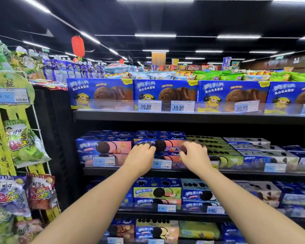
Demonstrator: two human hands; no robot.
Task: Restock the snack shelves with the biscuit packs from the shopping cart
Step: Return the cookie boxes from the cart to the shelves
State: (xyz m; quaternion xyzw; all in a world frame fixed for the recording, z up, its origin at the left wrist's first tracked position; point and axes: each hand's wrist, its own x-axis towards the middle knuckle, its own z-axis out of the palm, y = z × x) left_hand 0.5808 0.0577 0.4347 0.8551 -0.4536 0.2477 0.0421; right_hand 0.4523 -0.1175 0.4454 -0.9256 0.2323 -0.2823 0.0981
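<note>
**Step in hand:** placement of one biscuit pack on the second shelf from the top. The pack is blue with a pink front. It lies on top of the second stack from the left, front face outward. A matching stack stands just beside it on the left, and green-fronted packs on the right.

**Left hand:** grip clamped on the left part of the pack, fingers curled over its upper front edge.

**Right hand:** grip at the right end of the pack, fingers bent round it. Motion blur hides the fingertips, so this hold is judged, not confirmed.

**Progress:** the pack appears almost seated. Whether it lies flush on the pack below cannot be told. The shopping cart is out of view, so the remaining stock is unknown.

**Next move (judgement):**
1. Push the pack back until its front lines up with the neighbouring fronts.
2. Hold it level so that it does not tip over the price label.
3. Open both hands and fetch another pack from the cart
</note>
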